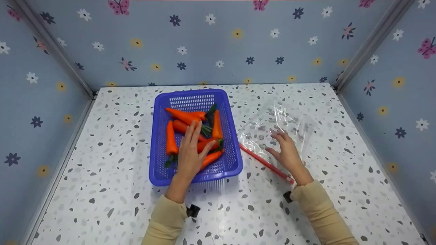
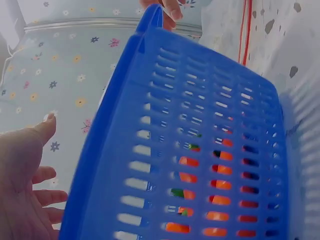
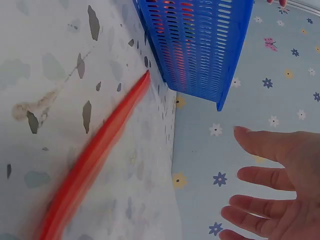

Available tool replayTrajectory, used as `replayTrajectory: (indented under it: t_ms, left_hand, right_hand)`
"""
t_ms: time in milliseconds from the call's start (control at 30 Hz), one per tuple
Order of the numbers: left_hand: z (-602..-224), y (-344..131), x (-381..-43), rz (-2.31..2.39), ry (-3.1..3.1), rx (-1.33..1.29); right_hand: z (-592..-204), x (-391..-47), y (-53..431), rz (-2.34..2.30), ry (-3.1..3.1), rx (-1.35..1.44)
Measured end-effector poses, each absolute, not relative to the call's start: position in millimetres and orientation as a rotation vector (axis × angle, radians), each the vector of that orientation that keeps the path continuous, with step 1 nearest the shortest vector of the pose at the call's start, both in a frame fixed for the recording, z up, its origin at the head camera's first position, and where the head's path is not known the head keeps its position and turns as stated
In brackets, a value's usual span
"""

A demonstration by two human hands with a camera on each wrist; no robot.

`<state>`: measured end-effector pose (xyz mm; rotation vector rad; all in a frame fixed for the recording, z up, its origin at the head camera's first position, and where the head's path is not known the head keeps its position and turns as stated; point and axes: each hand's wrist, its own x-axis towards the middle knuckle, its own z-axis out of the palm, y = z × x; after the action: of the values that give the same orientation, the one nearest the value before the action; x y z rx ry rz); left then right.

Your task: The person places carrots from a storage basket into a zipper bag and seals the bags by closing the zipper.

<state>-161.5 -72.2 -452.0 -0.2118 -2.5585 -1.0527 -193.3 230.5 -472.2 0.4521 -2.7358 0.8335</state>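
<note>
A blue-purple plastic basket (image 1: 218, 175) holds several orange carrots (image 1: 171, 139) with short green tops. Above them in the head view is my left hand (image 1: 190, 154), fingers straight and thumb spread, overlapping some carrots. The left wrist view has that hand (image 2: 22, 185) outside the slotted basket wall (image 2: 170, 125), with nothing gripped. To the right lies a clear plastic bag (image 1: 255, 126) with a red zip strip (image 1: 265, 163) along its near edge. My right hand (image 1: 287, 153) hovers over the bag, thumb and fingers apart; the right wrist view shows its palm (image 3: 295, 200) bare.
The speckled white table (image 1: 112, 190) bears the basket left of its middle and the bag at its right. Flower-patterned panels (image 1: 218, 44) wall in the back and both sides. A small black device (image 1: 193, 211) is strapped at the left wrist.
</note>
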Motion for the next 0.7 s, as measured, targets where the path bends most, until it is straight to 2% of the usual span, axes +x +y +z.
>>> replayTrajectory:
  t_ms: [700]
  left_hand:
    - [-474.6,-50.8,-158.2,-1.314,-2.296,-0.184]
  right_hand:
    - [-515.7,-197.7,223.0,0.902,-2.889,0.433]
